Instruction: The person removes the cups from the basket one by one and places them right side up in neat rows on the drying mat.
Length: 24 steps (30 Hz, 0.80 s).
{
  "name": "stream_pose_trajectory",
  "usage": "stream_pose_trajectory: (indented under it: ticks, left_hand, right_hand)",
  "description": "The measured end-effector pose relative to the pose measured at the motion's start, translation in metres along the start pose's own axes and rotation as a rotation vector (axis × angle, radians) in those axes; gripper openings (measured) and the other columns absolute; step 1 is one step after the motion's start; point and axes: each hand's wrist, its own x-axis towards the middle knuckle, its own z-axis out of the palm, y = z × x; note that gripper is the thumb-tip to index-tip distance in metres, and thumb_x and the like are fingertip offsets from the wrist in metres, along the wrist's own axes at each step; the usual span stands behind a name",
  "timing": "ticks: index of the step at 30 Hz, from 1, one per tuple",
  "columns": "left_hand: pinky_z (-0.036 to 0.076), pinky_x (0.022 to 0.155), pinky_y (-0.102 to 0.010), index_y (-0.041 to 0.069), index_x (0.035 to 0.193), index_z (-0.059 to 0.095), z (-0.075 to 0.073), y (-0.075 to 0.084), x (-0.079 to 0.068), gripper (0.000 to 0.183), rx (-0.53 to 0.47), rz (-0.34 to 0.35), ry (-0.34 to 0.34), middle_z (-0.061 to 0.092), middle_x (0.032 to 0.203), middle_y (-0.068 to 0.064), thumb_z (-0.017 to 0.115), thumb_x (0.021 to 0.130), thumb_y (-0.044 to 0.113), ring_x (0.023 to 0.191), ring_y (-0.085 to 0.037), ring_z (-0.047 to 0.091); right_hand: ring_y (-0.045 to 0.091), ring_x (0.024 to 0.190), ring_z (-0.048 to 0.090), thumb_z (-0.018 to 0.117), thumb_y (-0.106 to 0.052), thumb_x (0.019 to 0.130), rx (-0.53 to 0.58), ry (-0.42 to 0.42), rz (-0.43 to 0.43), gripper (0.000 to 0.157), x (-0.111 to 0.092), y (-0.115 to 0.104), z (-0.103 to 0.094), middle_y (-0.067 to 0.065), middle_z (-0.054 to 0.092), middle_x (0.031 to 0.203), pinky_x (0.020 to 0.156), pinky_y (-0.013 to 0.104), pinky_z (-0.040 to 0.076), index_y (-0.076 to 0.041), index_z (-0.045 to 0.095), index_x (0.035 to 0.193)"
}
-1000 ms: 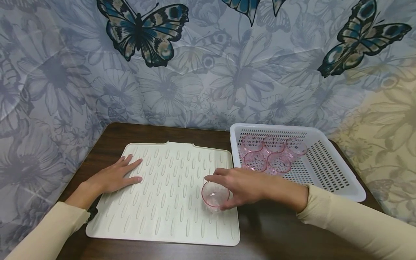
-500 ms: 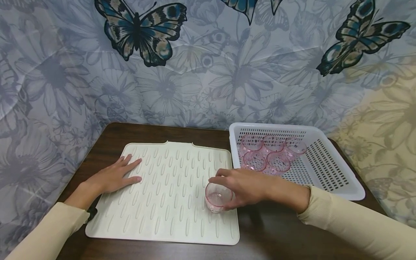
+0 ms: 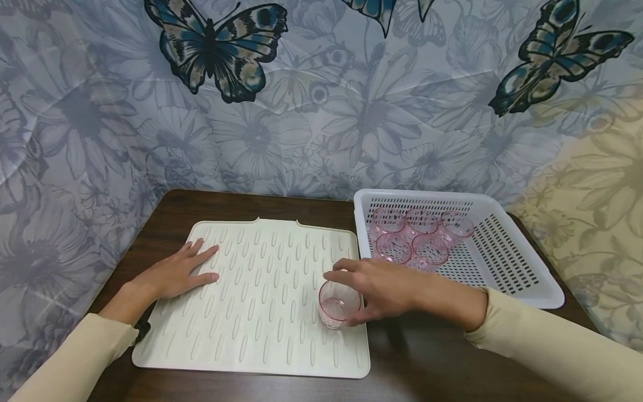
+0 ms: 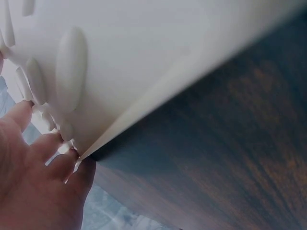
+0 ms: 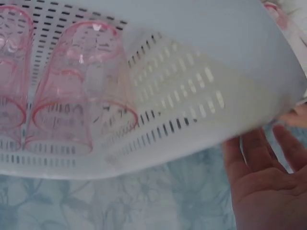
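A clear pink-rimmed cup (image 3: 337, 306) stands near the right edge of a white drying mat (image 3: 241, 296) with raised oval ridges. My right hand (image 3: 384, 290) holds this cup from its right side, fingers at the far side of the rim and thumb low in front. My left hand (image 3: 176, 273) rests on the mat's left edge with its fingers spread. In the left wrist view those fingers (image 4: 62, 165) lie along the mat's rim. Only a bit of the held cup (image 5: 277, 14) shows at the top corner of the right wrist view.
A white perforated basket (image 3: 522, 251) stands on the right, holding several similar pink-tinted cups (image 3: 430, 250) in two rows. My right forearm crosses in front of it. The dark wooden table (image 3: 422, 357) backs onto a butterfly-printed cloth (image 3: 321, 128).
My right hand and the cup have shifted slightly right and settled on the mat; over the last half second they have barely moved. The left hand has stayed in place.
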Motion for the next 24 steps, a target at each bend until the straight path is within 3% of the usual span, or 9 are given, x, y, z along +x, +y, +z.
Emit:
stream_pose_trajectory:
  ticks: [4, 7, 11, 16, 24]
  left_hand:
    - [0.025, 0.102, -0.076, 0.014, 0.157, 0.033, 0.0, 0.0, -0.001, 0.081, -0.007, -0.002, -0.003, 0.017, 0.16, -0.03, 0.051, 0.095, 0.064, 0.144, -0.055, 0.014]
    - [0.025, 0.102, -0.076, 0.013, 0.156, 0.033, -0.001, 0.001, -0.001, 0.081, -0.009, -0.001, -0.004, 0.017, 0.16, -0.03, 0.05, 0.095, 0.064, 0.144, -0.055, 0.014]
    - [0.024, 0.102, -0.076, 0.013, 0.157, 0.032, -0.001, 0.001, -0.001, 0.082, -0.014, -0.005, -0.012, 0.017, 0.16, -0.03, 0.05, 0.095, 0.064, 0.144, -0.055, 0.013]
    - [0.023, 0.103, -0.076, 0.012, 0.157, 0.032, -0.001, 0.001, -0.001, 0.083, -0.023, -0.011, -0.013, 0.016, 0.16, -0.03, 0.051, 0.095, 0.064, 0.144, -0.055, 0.013]
    - [0.024, 0.102, -0.076, 0.013, 0.157, 0.032, -0.001, 0.002, -0.002, 0.083, -0.022, -0.01, -0.016, 0.016, 0.16, -0.03, 0.051, 0.094, 0.065, 0.144, -0.056, 0.013]
  right_hand:
    - [0.023, 0.113, 0.062, 0.081, -0.047, 0.08, 0.077, 0.051, 0.028, 0.079, -0.007, 0.007, -0.017, 0.009, 0.055, 0.137, 0.096, 0.041, 0.051, -0.009, 0.052, 0.143]
    - [0.026, 0.123, 0.057, 0.081, -0.05, 0.08, 0.118, 0.119, 0.094, 0.081, -0.017, 0.02, -0.032, 0.01, 0.055, 0.138, 0.1, 0.046, 0.048, -0.009, 0.052, 0.144]
    - [0.028, 0.118, 0.06, 0.083, -0.044, 0.08, 0.163, 0.203, 0.212, 0.08, -0.034, 0.05, -0.046, 0.014, 0.058, 0.137, 0.094, 0.051, 0.051, -0.005, 0.052, 0.143]
    - [0.034, 0.116, 0.061, 0.084, -0.03, 0.082, 0.243, 0.263, 0.348, 0.078, -0.058, 0.093, -0.049, 0.02, 0.057, 0.138, 0.089, 0.053, 0.054, 0.001, 0.049, 0.144]
    - [0.048, 0.122, 0.055, 0.08, -0.03, 0.086, 0.283, 0.278, 0.547, 0.079, -0.095, 0.145, -0.046, 0.029, 0.05, 0.142, 0.094, 0.063, 0.046, 0.005, 0.043, 0.147]
